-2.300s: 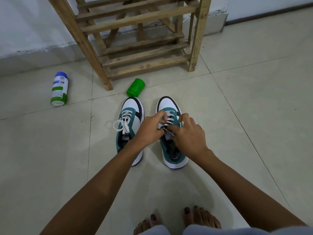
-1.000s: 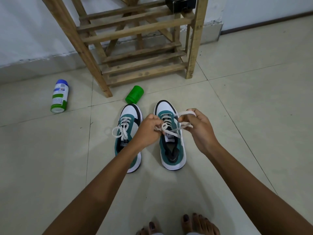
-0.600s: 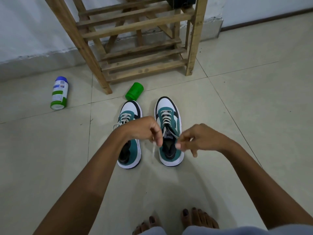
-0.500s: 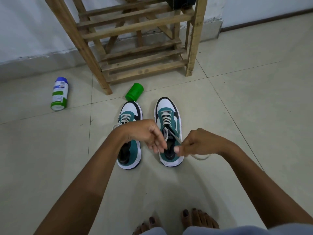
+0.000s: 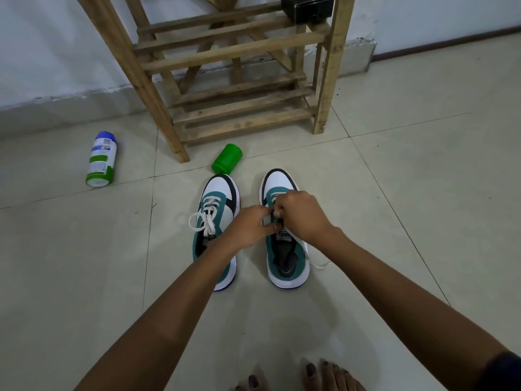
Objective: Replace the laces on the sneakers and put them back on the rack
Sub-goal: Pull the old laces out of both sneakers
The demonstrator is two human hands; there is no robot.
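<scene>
The right-hand white, teal and black low-top sneaker [image 5: 286,249] stands upright on the pale tiled floor [image 5: 423,207], toe pointing far, towards the rack. Its white flat lace [image 5: 320,263] is only partly visible: one loose end trails onto the floor by the shoe's right side, while the laced section over the tongue is mostly hidden by both hands.

The left hand [image 5: 249,228] reaches in from the left with fingers curled, its fingertips pressed in at the lace area just above the tongue label; it appears to pinch the lace, though the contact itself is hidden. The right hand [image 5: 301,215] sits over the upper eyelets with fingers curled tight, gripping the lace between thumb and fingers. The two hands touch each other above the tongue.

Just beside it on the left stands the matching left-hand sneaker [image 5: 215,230], also toe-far, with its white lace tied in a bow [image 5: 204,220] over the tongue. The left forearm crosses above its heel.

A green cylindrical plastic cap [image 5: 227,159] lies on its side just beyond the left sneaker's toe. Farther off stands the slatted wooden shoe rack [image 5: 239,108] against the wall, with a black box [image 5: 307,8] on its upper shelf at the right. Well to the left, a white, green and blue spray can [image 5: 101,159] lies on the floor. Bare toes with dark nail polish [image 5: 313,373] show at the near edge.
</scene>
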